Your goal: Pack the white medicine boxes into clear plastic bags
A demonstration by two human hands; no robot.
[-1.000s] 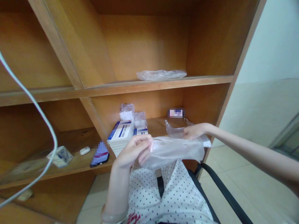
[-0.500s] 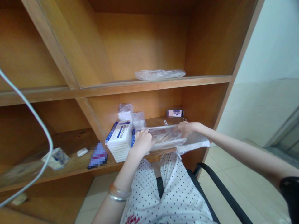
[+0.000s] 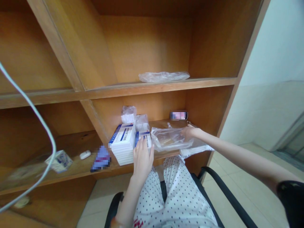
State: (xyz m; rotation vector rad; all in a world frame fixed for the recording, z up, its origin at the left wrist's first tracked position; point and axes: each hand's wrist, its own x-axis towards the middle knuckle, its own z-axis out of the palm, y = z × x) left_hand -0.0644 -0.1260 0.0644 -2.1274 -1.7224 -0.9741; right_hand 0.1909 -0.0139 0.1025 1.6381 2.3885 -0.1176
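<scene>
The person sits at a wooden cabinet and has both hands at the lower shelf [image 3: 159, 123]. The left hand [image 3: 142, 160] is mostly open: its fingers are stretched forward over the shorter stack of boxes [image 3: 146, 136], the thumb stands a little apart, and it is not closed around any box. The right hand [image 3: 189, 132] reaches over the clear plastic bags [image 3: 163, 142], with its fingers bent down at them; whether it pinches the plastic, one cannot tell. These bags lie flat on the shelf, just to the right of the shorter stack, and one white end hangs over the front edge. To the left of the shorter stack stands the tall stack of white and blue boxes [image 3: 122, 142]. Behind the stacks are two packs in plastic, the left one [image 3: 129, 114] higher than the right one [image 3: 142, 123]. A phone [image 3: 179, 115], its screen blurred, leans near the back wall. On the upper shelf [image 3: 109, 89] lies another plastic bag [image 3: 163, 76], crumpled and near the front edge.
</scene>
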